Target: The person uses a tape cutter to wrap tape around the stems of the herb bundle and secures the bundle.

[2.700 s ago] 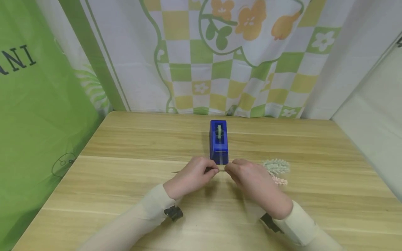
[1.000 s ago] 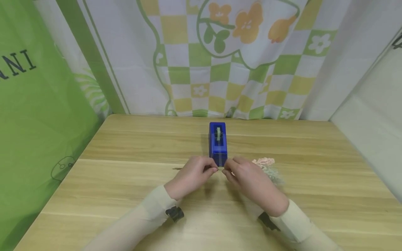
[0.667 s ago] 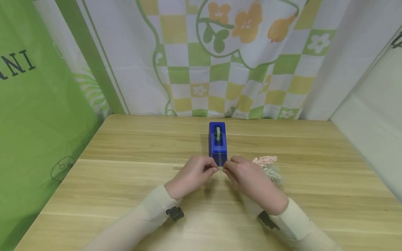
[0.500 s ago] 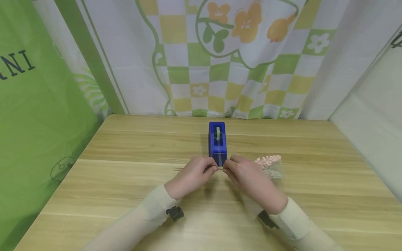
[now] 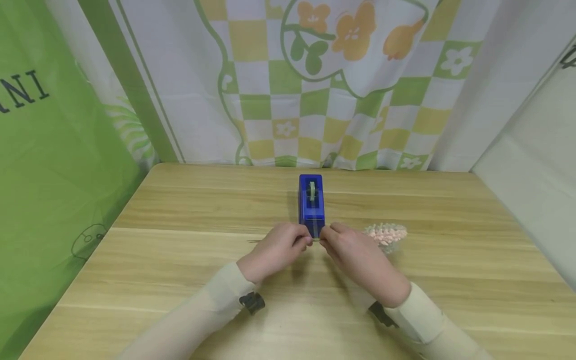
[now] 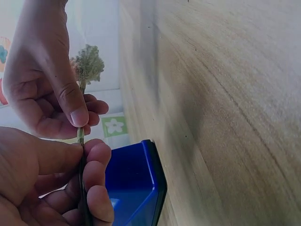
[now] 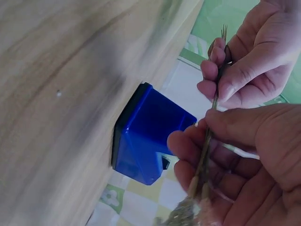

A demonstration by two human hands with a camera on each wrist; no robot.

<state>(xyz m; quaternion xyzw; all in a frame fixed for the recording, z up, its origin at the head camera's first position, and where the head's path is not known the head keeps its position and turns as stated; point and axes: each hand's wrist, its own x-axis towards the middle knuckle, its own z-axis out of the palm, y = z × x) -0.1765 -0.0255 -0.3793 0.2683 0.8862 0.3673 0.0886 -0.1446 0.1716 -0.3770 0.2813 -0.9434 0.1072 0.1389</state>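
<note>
My left hand (image 5: pixel 274 250) and right hand (image 5: pixel 360 262) meet in front of a blue tape dispenser (image 5: pixel 311 202), both pinching thin artificial flower stems (image 7: pixel 207 146) between thumb and fingers. Pink and pale green flower heads (image 5: pixel 388 235) stick out to the right, beyond the right hand. Bare stem ends (image 5: pixel 254 241) come out on the left side. In the left wrist view, a short shiny stretch of stem (image 6: pixel 80 134) shows between the two thumbs; whether tape is on it I cannot tell for sure. The left palm partly hides the lower stems.
The dispenser holds a tape roll (image 5: pixel 312 191) and stands upright just beyond the fingertips. Wood-grain table (image 5: pixel 180 280) surrounds the hands. A patterned curtain (image 5: pixel 288 100) hangs at the back edge, with green cloth (image 5: pixel 54 175) on the left.
The flower heads have turned about the stems' axis: green was above pink at first, then pink above green, and now pink lies in front. Both hands stay nearly in place.
</note>
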